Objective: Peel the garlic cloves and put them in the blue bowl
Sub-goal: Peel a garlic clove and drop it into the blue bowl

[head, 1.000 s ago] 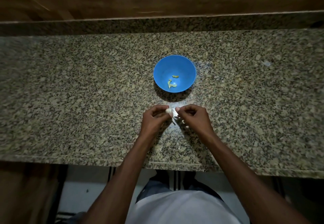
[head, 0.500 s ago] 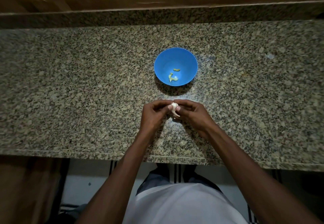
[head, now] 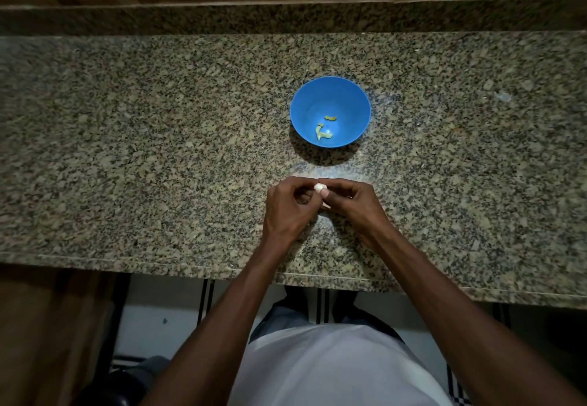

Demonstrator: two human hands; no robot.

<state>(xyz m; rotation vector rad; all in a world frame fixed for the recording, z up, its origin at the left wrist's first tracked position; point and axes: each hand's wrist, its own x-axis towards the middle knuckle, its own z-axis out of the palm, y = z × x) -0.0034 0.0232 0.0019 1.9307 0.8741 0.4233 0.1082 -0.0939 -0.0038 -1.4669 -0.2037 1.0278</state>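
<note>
Both hands pinch one garlic clove between them: our left hand curls its fingers round the clove's left side, and our right hand presses its thumb against the right side with the other fingers folded behind. So each grip is narrow and closed on the same small white piece, held above the granite counter, near its front edge. A pale scrap shows just under the right thumb; we judge it to be loosened skin, though it is too small to be sure.

Straight ahead of the hands, a little apart from them, stands the blue bowl. A few small yellowish pieces lie in its bottom, so we take it that some peeled garlic is already in there.

As for progress, we seem to be part-way through: something is in the bowl, and this clove looks white on top, perhaps mostly bare, but it is not yet dropped in. We see no other unpeeled cloves on the counter, so we cannot tell whether more wait out of sight. What plainly remains is to finish stripping this clove and carry it forward into the bowl.
</note>
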